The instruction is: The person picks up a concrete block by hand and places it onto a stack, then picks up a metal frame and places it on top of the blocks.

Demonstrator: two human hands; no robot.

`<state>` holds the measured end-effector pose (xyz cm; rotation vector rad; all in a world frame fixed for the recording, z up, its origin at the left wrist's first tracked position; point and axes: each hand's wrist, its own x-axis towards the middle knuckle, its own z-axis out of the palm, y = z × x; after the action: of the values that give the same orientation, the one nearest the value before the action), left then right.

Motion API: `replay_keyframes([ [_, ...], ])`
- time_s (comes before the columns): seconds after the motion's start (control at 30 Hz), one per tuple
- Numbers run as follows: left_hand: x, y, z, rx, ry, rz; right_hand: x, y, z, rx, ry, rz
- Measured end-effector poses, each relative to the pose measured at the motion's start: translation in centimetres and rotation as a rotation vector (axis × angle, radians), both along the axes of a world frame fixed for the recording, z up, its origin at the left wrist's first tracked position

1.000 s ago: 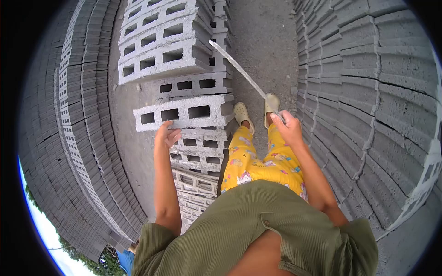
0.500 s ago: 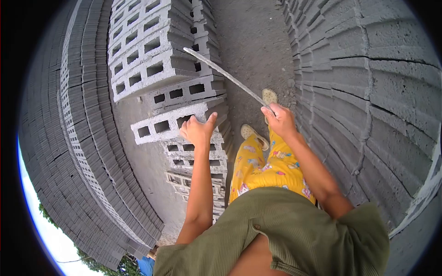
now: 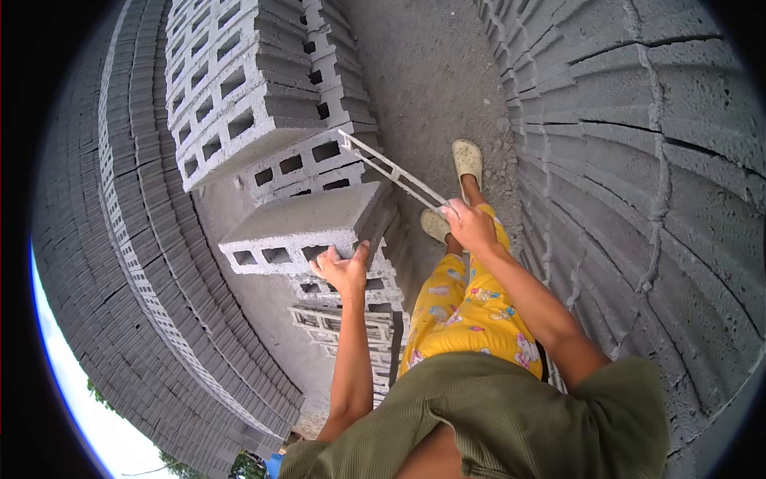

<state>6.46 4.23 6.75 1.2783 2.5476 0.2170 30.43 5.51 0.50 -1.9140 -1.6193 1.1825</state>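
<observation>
My left hand [image 3: 345,271] is closed on the near end of a grey hollow concrete block [image 3: 307,214]. Its fingers reach into the end hole and the thumb presses against the side. The block lies tilted on top of a lower row of blocks, its broad face showing and its holes toward me. In my right hand [image 3: 471,227] is one end of a thin, cement-crusted frame [image 3: 396,171] with two long bars and short crosspieces. The frame's far end points up and left, near the edge of the block stack.
A taller stack of hollow blocks [image 3: 219,88] stands ahead on the left. Similar thin frames [image 3: 315,319] lie below the left forearm. A high block wall [image 3: 606,184] runs along my right, with a dirt path [image 3: 427,72] between. More stacked blocks [image 3: 152,319] line the far left.
The concrete block has tipped, so its broad face now shows. My left hand has moved slightly down with it. The frame in my right hand has turned, revealing both bars.
</observation>
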Motion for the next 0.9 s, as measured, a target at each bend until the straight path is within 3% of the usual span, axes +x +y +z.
replay_keyframes([
  [0.03,-0.2,-0.8,-0.4,0.089,0.047,-0.025,-0.2,-0.3,-0.2,-0.025,-0.002,0.011],
  [0.07,-0.9,-1.5,-0.5,-0.066,-0.003,-0.001,-0.3,-0.5,-0.3,-0.048,-0.007,0.020],
  [0.23,-1.0,-4.7,-1.0,0.152,-0.030,-0.109,-0.9,-1.4,-0.6,-0.084,-0.030,0.065],
  [0.5,-1.0,-7.0,-0.9,0.183,-0.123,-0.064,-1.4,-0.4,0.9,0.274,0.115,-0.091],
  [0.6,-0.7,-7.4,-0.8,0.219,-0.129,-0.044,-1.3,-0.5,-0.2,0.232,0.111,0.030],
  [0.7,-1.0,-7.9,-0.9,0.181,-0.152,-0.042,-0.9,0.1,-1.5,-0.021,-0.103,0.273],
  [0.9,-0.4,-8.7,-0.8,0.232,-0.211,-0.006,-1.1,-0.4,1.2,0.237,0.060,0.048],
])
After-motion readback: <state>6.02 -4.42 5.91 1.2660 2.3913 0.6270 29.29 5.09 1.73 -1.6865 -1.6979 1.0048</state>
